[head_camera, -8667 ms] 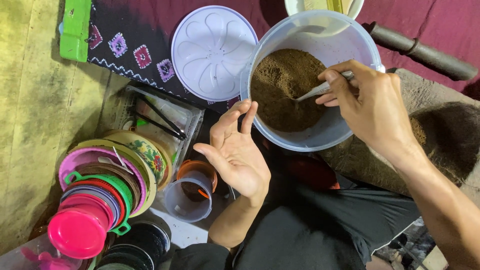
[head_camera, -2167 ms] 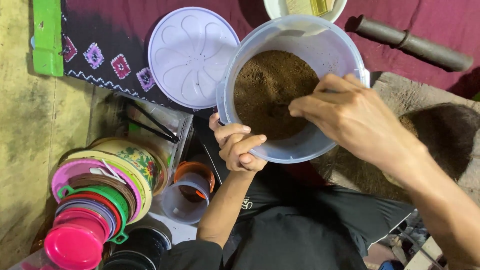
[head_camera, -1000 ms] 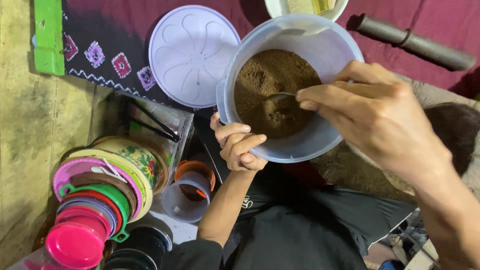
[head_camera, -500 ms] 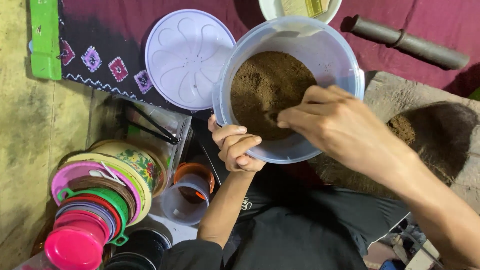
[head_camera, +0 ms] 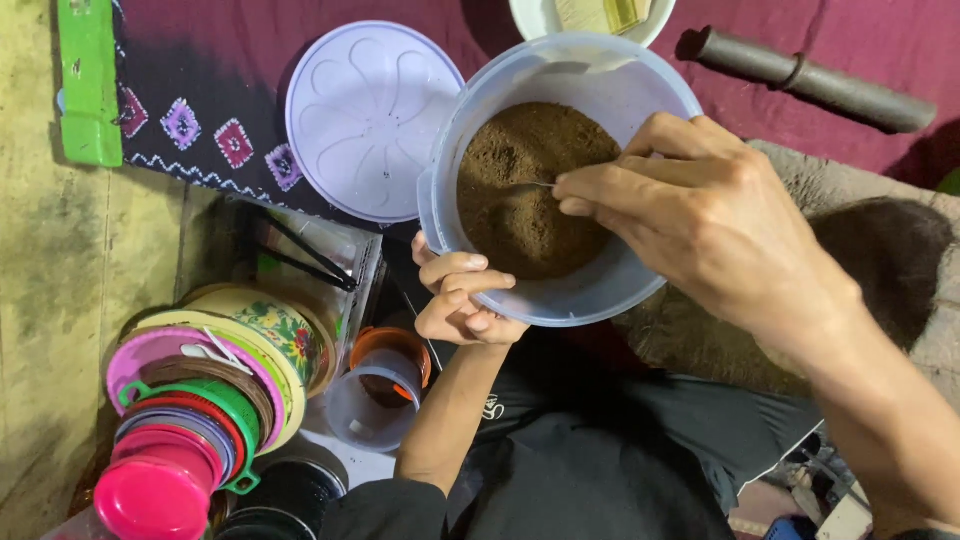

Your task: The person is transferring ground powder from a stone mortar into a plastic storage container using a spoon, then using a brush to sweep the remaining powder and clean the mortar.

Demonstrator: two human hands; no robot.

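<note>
Maroon cloth (head_camera: 880, 40) across top. Upper centre: pale tub (head_camera: 590, 75) of brown powder (head_camera: 520, 190). Right hand (head_camera: 700, 220) pinching spoon (head_camera: 525, 186) in powder; left hand (head_camera: 462, 298) curled under tub's lower-left rim. Lid (head_camera: 365, 120) lying left.

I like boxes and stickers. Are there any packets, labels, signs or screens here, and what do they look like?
Clear packet: left of the left hand, flat, see-through, dark sticks inside.
Green flat board: top left corner, long and bright green.
No signs or screens show.
</note>
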